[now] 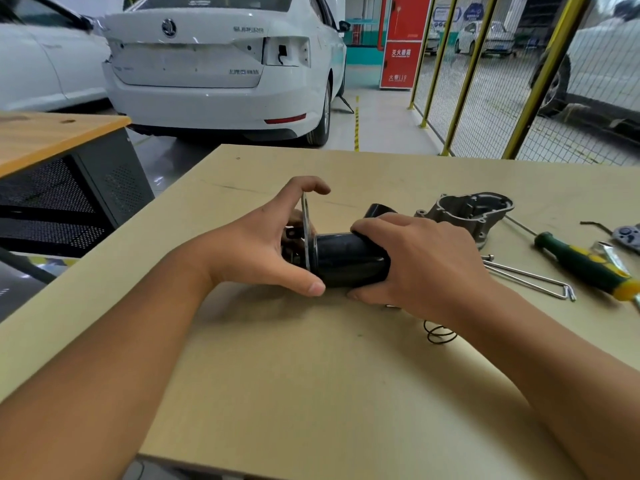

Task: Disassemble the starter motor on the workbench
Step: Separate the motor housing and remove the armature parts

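Observation:
The black cylindrical starter motor body lies on its side in the middle of the workbench. My right hand grips its right end, fingers curled over the top and thumb below. My left hand holds the thin metal end plate at the body's left end, index finger over the plate's top edge and thumb under the body. Small dark parts behind the plate are mostly hidden by my left palm. A second black cylinder shows just behind my right hand.
On the bench to the right lie a grey cast housing, a green and yellow screwdriver, two long through bolts and a small spring. A wooden-topped cabinet stands left. White cars and a yellow mesh fence are beyond.

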A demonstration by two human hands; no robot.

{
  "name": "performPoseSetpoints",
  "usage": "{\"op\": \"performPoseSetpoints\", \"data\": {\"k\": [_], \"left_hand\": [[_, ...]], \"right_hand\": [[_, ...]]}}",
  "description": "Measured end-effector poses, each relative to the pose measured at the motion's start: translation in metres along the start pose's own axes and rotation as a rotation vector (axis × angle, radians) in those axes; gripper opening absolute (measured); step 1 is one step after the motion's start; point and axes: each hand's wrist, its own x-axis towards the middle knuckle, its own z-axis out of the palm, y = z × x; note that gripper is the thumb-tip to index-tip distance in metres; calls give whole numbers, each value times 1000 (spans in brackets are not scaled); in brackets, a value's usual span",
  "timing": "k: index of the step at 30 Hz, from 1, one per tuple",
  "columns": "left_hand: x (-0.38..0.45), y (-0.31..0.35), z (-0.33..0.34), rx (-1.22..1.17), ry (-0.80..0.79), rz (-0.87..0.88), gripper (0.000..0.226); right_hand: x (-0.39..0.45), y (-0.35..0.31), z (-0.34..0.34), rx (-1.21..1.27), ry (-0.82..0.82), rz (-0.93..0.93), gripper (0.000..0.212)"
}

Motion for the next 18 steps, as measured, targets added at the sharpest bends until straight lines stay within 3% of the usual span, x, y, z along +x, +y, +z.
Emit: {"op": "performPoseSetpoints", "data": {"k": [7, 13, 18], "left_hand": [[-4, -2, -9, 38, -19, 5, 114], [-12, -26, -40, 120, 191, -49, 121], [-1, -32, -25, 58, 335, -43, 126]], "right_hand": [[0, 2, 2, 13, 22, 6, 64], [0, 11, 3, 37, 18, 32, 68], [0, 18, -1, 159, -34, 24, 77]]}}
